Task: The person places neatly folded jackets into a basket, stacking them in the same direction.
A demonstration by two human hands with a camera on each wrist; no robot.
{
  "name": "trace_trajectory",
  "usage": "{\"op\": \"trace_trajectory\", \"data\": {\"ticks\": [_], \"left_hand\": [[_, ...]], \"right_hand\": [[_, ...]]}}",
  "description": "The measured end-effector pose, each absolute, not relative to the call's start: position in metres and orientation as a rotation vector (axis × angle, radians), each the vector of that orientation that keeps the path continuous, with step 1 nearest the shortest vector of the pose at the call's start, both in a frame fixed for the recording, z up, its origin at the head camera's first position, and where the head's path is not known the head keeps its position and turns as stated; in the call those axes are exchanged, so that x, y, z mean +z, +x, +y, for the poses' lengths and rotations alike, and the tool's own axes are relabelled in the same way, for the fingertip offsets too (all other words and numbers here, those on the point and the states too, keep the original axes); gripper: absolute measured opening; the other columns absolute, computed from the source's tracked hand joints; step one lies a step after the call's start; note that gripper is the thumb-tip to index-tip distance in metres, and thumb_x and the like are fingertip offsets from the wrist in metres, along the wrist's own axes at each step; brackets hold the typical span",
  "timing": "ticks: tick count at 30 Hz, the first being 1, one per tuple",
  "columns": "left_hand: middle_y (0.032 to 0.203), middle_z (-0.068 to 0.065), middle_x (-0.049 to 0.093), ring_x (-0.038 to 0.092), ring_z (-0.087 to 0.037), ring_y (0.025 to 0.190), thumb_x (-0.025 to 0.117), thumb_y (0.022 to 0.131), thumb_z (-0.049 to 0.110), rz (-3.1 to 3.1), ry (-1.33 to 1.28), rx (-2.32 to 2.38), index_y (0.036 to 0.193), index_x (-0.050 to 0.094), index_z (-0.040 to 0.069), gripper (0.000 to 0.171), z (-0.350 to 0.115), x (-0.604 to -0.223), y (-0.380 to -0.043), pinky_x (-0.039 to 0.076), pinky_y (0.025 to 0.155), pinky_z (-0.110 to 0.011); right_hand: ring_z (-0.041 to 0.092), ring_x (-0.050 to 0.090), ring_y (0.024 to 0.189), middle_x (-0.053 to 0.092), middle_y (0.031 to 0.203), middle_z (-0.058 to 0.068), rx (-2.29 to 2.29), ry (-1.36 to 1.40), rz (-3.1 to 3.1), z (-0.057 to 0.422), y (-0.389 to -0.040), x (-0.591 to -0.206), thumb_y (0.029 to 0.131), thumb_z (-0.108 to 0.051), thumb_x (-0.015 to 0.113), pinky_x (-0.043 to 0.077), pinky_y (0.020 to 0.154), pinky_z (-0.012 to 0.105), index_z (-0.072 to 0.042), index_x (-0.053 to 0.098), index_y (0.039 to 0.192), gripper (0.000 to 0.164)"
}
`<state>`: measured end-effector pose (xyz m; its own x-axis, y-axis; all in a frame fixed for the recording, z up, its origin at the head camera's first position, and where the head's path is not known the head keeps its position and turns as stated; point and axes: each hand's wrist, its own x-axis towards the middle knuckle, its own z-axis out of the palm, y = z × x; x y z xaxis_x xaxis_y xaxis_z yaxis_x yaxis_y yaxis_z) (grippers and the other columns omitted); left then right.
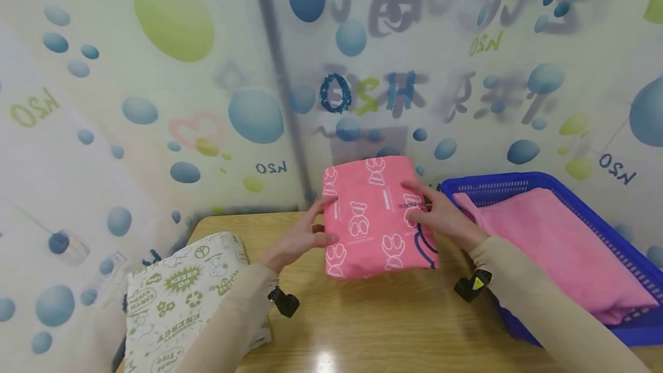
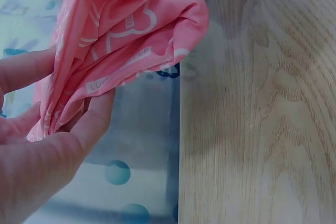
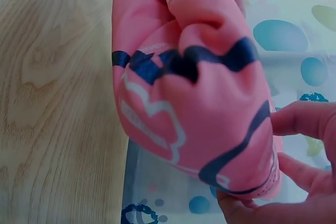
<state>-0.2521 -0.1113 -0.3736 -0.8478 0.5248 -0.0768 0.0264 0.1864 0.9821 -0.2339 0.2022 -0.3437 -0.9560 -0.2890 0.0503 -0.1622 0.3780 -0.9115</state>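
Observation:
A folded pink cloth (image 1: 368, 235) with white cartoon outlines and dark blue lines is held up over the wooden table, tilted towards me. My left hand (image 1: 297, 238) pinches its left edge, thumb on one side and fingers on the other. On the opposite edge, my right hand (image 1: 445, 217) grips the bundle the same way. Seen from the left wrist, the pink cloth (image 2: 121, 40) shows bunched layers at its end. The right wrist view shows rolled, puffy folds of the cloth (image 3: 210, 98) with dark blue bands, the fingertips pressing its outer face.
A blue plastic basket (image 1: 518, 180) stands at the right with plain-looking pink fabric (image 1: 559, 246) inside. On the left lies a white item with green print (image 1: 181, 298), partly behind my left forearm. The wooden table (image 1: 373, 321) meets a bubble-patterned curtain (image 1: 233, 73) at the back.

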Motion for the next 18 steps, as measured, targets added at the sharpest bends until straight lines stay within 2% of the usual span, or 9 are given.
{"op": "trace_trajectory", "data": {"ticks": [7, 12, 18], "left_hand": [[0.143, -0.011, 0.025, 0.053, -0.034, 0.113, 0.066, 0.086, 0.001, 2.074, 0.549, 1.688, 0.149, 0.028, 0.03, 0.079, -0.101, -0.373, -0.25, 0.052, 0.086, -0.042], [0.142, -0.013, 0.024, 0.054, -0.034, 0.111, 0.065, 0.087, 0.0, 2.05, 0.56, 1.698, 0.15, 0.026, 0.028, 0.079, -0.092, -0.371, -0.25, 0.052, 0.085, -0.042], [0.142, -0.008, 0.025, 0.056, -0.032, 0.11, 0.066, 0.086, 0.001, 2.058, 0.55, 1.693, 0.149, 0.028, 0.031, 0.08, -0.079, -0.366, -0.25, 0.053, 0.084, -0.041]], "right_hand": [[0.036, 0.054, 0.104, 0.042, 0.133, 0.027, -1.559, -0.359, 2.572, 0.212, -0.23, -0.34, 0.089, -0.012, 0.066, 0.049, 0.08, 0.035, -0.011, 0.03, 0.152, 0.073], [0.033, 0.057, 0.097, 0.046, 0.128, 0.027, -1.468, -0.302, 2.662, 0.22, -0.229, -0.335, 0.087, -0.017, 0.068, 0.049, 0.075, 0.034, -0.014, 0.034, 0.151, 0.073], [0.032, 0.057, 0.092, 0.043, 0.126, 0.029, -1.49, -0.357, 2.636, 0.234, -0.229, -0.328, 0.089, -0.014, 0.067, 0.052, 0.07, 0.034, -0.008, 0.03, 0.152, 0.073]]}}
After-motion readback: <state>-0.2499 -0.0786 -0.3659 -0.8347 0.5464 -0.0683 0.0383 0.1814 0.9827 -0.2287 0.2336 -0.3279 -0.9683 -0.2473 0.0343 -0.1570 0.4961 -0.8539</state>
